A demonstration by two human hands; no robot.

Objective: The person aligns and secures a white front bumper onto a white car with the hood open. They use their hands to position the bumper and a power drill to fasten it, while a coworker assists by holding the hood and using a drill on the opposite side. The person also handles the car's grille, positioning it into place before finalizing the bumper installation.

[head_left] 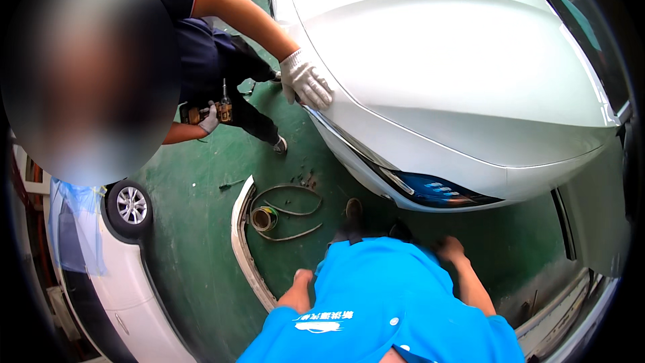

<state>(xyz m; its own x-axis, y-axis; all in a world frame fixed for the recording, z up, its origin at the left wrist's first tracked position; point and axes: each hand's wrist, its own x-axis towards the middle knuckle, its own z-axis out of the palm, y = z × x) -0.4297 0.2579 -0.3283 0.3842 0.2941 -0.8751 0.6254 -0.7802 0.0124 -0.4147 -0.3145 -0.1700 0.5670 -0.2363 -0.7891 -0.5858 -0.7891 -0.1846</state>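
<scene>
My left hand [301, 281] hangs beside my blue shirt at the lower middle, its fingers mostly hidden. My right hand [449, 250] is low on the other side, fingers blurred, below the front of a white car [457, 60]. The car's blue-tinted headlight [440, 190] lies just above my legs. On the green floor near my left hand lie a long curved pale strip [241, 242], a loop of thin trim [295, 208] and an open can [263, 218]. I cannot make out anything held in either hand.
At upper left a co-worker stands, one gloved hand [306, 84] on the car's edge, the other [208, 117] gripping a drill [224, 109]. Another white car [131, 302], partly covered with blue sheeting, borders the left. Long panels [551, 319] lie at lower right.
</scene>
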